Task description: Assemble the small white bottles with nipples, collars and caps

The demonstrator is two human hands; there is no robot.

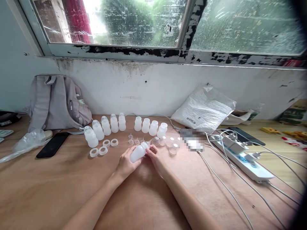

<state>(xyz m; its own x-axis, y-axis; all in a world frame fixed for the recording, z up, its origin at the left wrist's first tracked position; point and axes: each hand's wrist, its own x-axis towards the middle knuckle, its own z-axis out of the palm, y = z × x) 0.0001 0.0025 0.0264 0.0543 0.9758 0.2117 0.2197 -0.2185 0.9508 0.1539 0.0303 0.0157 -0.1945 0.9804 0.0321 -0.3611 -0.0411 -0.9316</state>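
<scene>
- Two hands on one bottle: my left hand is wrapped round its body and my right hand pinches at the neck. It lies tilted, held just above the desk, centre front.
- Grip risk: the plastic looks smooth and soft; a hard squeeze or twist at the neck could pop it out of my fingers.
- Small clear parts sit just beyond my knuckles; a slip would scatter them.
- Standing bottles and loose rings behind: one knock could topple the row.
- Power strip to the right: a wide elbow could drag it.
</scene>
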